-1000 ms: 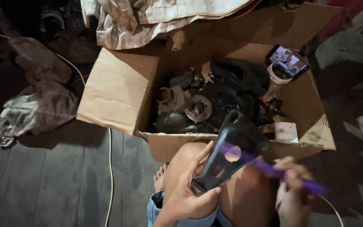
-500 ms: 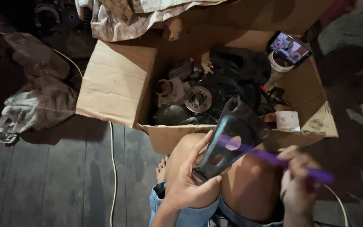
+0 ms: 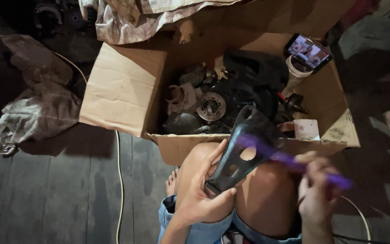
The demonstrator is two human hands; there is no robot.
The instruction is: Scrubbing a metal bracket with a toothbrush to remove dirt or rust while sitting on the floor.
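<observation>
left hand (image 3: 199, 199) held black part (image 3: 242, 151) over knee | right hand (image 3: 314, 199) held purple brush (image 3: 290, 159) against part, blurred | box (image 3: 127, 90) of metal bits and phone (image 3: 308, 51) just behind, on floor

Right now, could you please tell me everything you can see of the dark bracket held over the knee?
The dark bracket is a flat, roughly triangular plate, metal by its look, with cut-out holes. It tilts, narrow end toward the cardboard box. The left hand grips its lower end; the purple brush in the right hand lies across its face, motion-blurred.
</observation>
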